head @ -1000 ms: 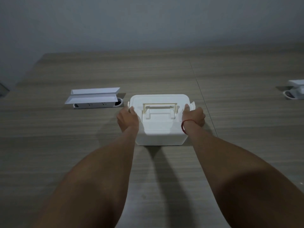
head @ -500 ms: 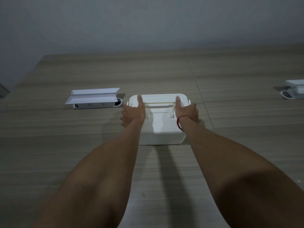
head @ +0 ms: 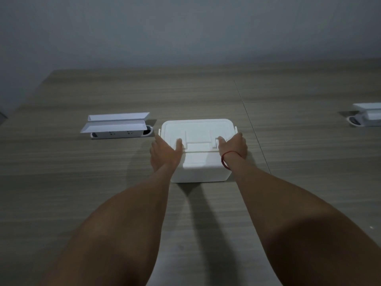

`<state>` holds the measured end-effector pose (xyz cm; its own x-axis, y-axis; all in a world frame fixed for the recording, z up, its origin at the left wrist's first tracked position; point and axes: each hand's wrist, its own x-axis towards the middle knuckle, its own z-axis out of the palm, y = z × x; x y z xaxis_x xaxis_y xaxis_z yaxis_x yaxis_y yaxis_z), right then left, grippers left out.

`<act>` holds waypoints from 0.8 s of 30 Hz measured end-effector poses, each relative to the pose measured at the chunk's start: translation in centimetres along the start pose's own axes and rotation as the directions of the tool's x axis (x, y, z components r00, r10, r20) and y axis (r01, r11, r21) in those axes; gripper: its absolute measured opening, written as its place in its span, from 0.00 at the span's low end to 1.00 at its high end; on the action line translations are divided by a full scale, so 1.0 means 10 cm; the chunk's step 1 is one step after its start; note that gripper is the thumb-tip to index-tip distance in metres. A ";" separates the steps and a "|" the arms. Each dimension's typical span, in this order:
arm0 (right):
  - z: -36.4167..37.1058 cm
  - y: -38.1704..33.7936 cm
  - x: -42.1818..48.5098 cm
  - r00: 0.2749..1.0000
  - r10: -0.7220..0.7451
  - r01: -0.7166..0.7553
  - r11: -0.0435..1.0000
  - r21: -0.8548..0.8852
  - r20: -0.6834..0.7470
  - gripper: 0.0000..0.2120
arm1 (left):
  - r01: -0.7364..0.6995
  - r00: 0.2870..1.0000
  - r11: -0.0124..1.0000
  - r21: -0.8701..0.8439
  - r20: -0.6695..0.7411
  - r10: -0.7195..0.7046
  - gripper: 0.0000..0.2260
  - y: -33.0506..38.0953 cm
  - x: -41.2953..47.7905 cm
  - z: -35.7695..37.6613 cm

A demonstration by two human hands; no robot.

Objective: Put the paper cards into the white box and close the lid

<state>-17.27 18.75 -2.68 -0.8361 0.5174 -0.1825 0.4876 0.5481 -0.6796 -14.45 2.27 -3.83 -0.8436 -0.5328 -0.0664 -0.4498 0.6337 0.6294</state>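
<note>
— Two hands on it, one at each side. The left hand (head: 164,150) lies against the left flank of the white box (head: 199,149), and the right hand (head: 234,146) matches it on the right flank.

— And the fingers?

— Each thumb rests on top of the lid (head: 198,129), close to the front edge, beside the folded-down handle (head: 200,144). The remaining fingers curve down round the sides of the box, loosely together; their tips go out of sight behind it, so I can't tell how hard they grip.

— Where does the box sit?

— Near the middle of the wooden table (head: 288,182), straight ahead of the person, lid lying flat on the rim. Small latch tabs stick out at both upper corners. Whether they are snapped shut I can't tell from here.

— Any cards showing?

— With the lid down, I can't see inside.

— Anything else on the table?

— A white socket unit (head: 117,125) with flaps raised, just left of the box but apart from it, and a second white unit (head: 366,117) well off at the right edge. A red string (head: 226,159) circles the right wrist
</note>
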 end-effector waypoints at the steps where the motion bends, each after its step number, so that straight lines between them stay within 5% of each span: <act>1: 0.00 -0.01 0.02 1.000 -0.003 0.003 1.000 -0.002 -0.001 0.28 | -0.008 1.000 1.000 0.000 -0.011 0.008 0.35 0.00 0.01 0.00; 14: 0.29 -0.47 0.59 1.000 -0.016 0.015 1.000 0.011 0.027 0.28 | 0.037 0.999 0.999 0.039 0.019 -0.038 0.34 0.28 0.73 0.10; 24: 0.01 -0.06 -0.01 0.996 -0.034 0.020 0.986 0.164 0.082 0.26 | 0.022 0.998 0.999 -0.037 0.053 -0.020 0.30 -0.12 0.12 -0.07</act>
